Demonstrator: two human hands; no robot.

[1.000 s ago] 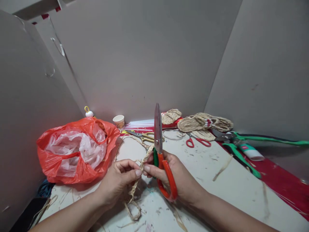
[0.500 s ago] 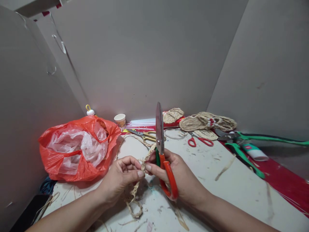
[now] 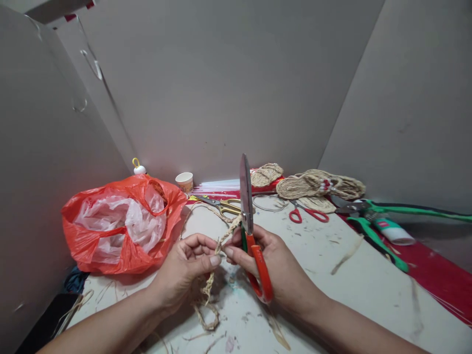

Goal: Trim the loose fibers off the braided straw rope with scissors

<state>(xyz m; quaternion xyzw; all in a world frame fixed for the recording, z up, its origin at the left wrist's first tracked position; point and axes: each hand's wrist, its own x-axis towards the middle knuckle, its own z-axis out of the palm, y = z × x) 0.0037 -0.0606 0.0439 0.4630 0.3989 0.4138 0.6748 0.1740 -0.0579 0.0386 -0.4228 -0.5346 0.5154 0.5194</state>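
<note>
A braided straw cord (image 3: 209, 286) runs between my hands and ends below in a loop near the table. My left hand (image 3: 191, 260) pinches the cord between thumb and fingers. My right hand (image 3: 267, 260) carries orange-handled scissors (image 3: 246, 194), blades closed and pointing up. The thumb and fingertips of that same hand meet at the cord, close to my left fingertips. Part of the cord passes behind the scissor blades. Gold-handled scissors (image 3: 221, 205) lie behind the hands, and more cord curves beside them.
An orange plastic bag (image 3: 121, 265) with white plastic inside sits left. At the back stand a paper cup (image 3: 184, 182), white sticks (image 3: 217, 187) and coiled straw cord (image 3: 306, 186). Red-handled scissors (image 3: 309, 214), green-handled shears (image 3: 368, 231) and a white-green tube (image 3: 396, 232) lie right. Straw scraps litter the table.
Both hands keep nearly the same pose and hold on the cord. The scissors still point up in my right hand. The whole view has shifted slightly.
</note>
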